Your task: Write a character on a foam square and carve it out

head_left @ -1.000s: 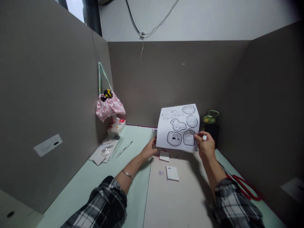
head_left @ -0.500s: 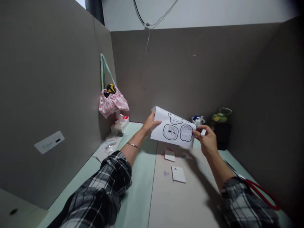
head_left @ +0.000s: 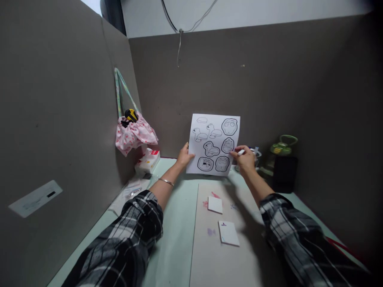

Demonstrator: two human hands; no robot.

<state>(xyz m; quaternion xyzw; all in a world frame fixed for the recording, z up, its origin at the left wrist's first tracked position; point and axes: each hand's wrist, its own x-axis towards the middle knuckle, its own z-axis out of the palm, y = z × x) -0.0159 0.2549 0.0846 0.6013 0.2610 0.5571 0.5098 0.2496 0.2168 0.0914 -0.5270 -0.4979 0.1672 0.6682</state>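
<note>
A white sheet of paper [head_left: 220, 137] printed with several black outline drawings, some shaped like ducks, is held up facing me above the far part of the desk. My left hand [head_left: 184, 157] grips its left edge, thumb in front. At the right edge, my right hand [head_left: 245, 159] pinches the paper and also has a small white pen-like piece [head_left: 241, 152] between its fingers. Below the sheet, two small white cards [head_left: 215, 204] lie on a beige board [head_left: 206, 263]; the nearer card [head_left: 229, 233] bears a dark mark.
On the left partition hangs a pink drawstring bag [head_left: 136, 133] with a yellow-and-black tool [head_left: 131, 115] in it. A tissue pack [head_left: 147, 161] stands below. At the right rear are a green-lidded bottle [head_left: 281, 148] and a dark tablet-like panel [head_left: 285, 174]. Grey partitions enclose the desk.
The paper was bent over and tilted; now it is upright and flat, showing more drawings. My right hand has moved left and slightly up with its edge. The view has shifted slightly.
</note>
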